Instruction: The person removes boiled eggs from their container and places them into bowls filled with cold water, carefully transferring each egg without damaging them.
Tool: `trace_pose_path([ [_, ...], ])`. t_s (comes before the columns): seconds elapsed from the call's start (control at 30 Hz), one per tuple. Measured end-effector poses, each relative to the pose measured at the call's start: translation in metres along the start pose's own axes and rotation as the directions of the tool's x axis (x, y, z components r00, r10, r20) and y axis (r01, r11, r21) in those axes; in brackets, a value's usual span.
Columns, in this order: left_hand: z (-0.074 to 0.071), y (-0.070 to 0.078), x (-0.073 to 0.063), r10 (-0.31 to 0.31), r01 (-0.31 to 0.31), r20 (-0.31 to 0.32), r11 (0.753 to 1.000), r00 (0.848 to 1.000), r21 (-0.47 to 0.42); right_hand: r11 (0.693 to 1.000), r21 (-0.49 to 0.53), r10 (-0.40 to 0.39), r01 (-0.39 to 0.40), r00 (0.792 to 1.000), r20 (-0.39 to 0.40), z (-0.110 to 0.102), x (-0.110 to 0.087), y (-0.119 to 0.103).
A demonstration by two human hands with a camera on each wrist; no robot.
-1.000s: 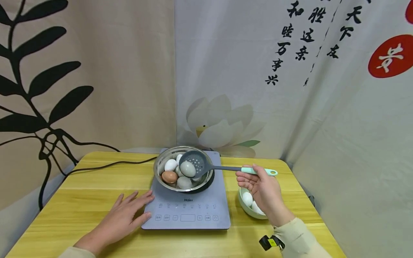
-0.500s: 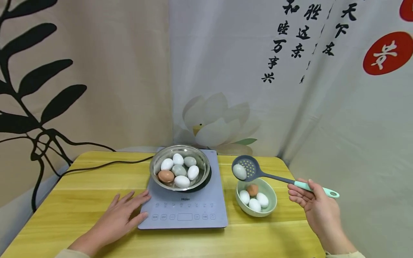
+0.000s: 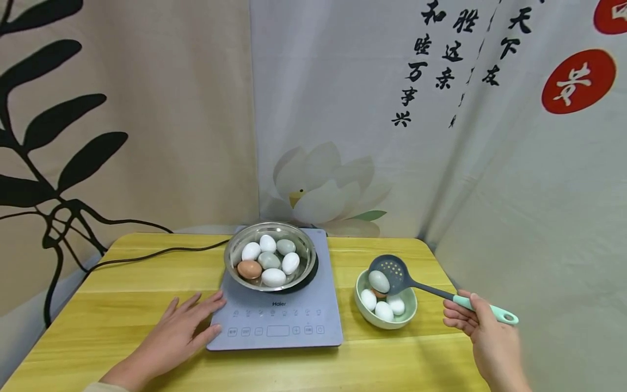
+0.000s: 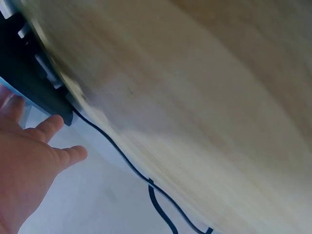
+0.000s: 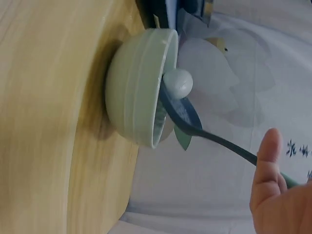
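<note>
My right hand (image 3: pixel 492 332) grips the mint handle of a dark grey slotted spoon (image 3: pixel 400 276). On the spoon's bowl lies a pale grey-green egg (image 3: pixel 379 281), low over the pale green bowl (image 3: pixel 363 314). The right wrist view shows the spoon's head at the bowl's rim with the egg (image 5: pixel 178 83) on it. Several white eggs and a partly covered brown egg (image 3: pixel 379 294) lie in that bowl. My left hand (image 3: pixel 168 337) lies with fingers spread, fingertips at the left edge of the induction cooker (image 3: pixel 313 321).
A steel pot (image 3: pixel 309 245) on the cooker holds several eggs, white, grey-green and brown. A black cable (image 3: pixel 161 251) runs left from the cooker across the wooden table (image 3: pixel 274 373). Printed curtains (image 3: pixel 343 109) hang behind and to the right.
The slotted spoon has moved right from the pot with the grey-green egg on it, then lowered to the green bowl. My left hand stays by the cooker.
</note>
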State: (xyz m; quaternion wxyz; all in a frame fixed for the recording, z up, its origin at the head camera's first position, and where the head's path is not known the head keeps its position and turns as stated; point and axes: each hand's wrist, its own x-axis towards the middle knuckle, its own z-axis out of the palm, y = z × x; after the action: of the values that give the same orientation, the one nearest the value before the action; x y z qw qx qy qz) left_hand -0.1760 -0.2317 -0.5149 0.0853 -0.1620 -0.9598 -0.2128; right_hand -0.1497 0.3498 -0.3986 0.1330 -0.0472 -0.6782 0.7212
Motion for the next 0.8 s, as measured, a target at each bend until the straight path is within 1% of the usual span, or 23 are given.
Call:
trace_pose_path([
  [0.1, 0.0, 0.0, 0.001, 0.008, -0.008, -0.008, 1.0, 1.0, -0.003, 0.995, -0.096, -0.033, 0.028, 0.998, -0.057, 0.013, -0.007, 0.0],
  [0.17, 0.0, 0.0, 0.001, 0.009, -0.009, -0.011, 1.0, 1.0, -0.004, 0.988, -0.147, -0.058, 0.046, 0.995, -0.081, 0.021, -0.011, 0.0],
  [0.23, 0.0, 0.0, 0.001, 0.008, -0.008, -0.011, 1.0, 1.0, -0.007, 0.975, -0.208, -0.094, 0.072, 0.991, -0.095, 0.027, -0.014, -0.001],
  [0.4, 0.0, 0.0, 0.001, 0.015, -0.015, -0.016, 1.0, 1.0, -0.009, 0.937, -0.316, -0.194, 0.151, 0.975, -0.111, 0.038, -0.022, -0.001],
  [0.5, 0.0, 0.0, 0.001, 0.021, -0.021, -0.02, 1.0, 1.0, -0.01, 0.919, -0.346, -0.239, 0.188, 0.965, -0.11, 0.039, -0.024, 0.001],
  [0.57, 0.0, 0.001, 0.0, 0.015, -0.015, -0.016, 1.0, 1.0, -0.014, 0.914, -0.35, -0.255, 0.204, 0.961, -0.106, 0.04, -0.024, 0.001],
  [0.8, -0.002, 0.001, 0.0, -0.005, 0.005, 0.003, 1.0, 1.0, -0.013, 0.913, -0.354, -0.259, 0.201, 0.958, -0.123, 0.04, -0.027, 0.0],
])
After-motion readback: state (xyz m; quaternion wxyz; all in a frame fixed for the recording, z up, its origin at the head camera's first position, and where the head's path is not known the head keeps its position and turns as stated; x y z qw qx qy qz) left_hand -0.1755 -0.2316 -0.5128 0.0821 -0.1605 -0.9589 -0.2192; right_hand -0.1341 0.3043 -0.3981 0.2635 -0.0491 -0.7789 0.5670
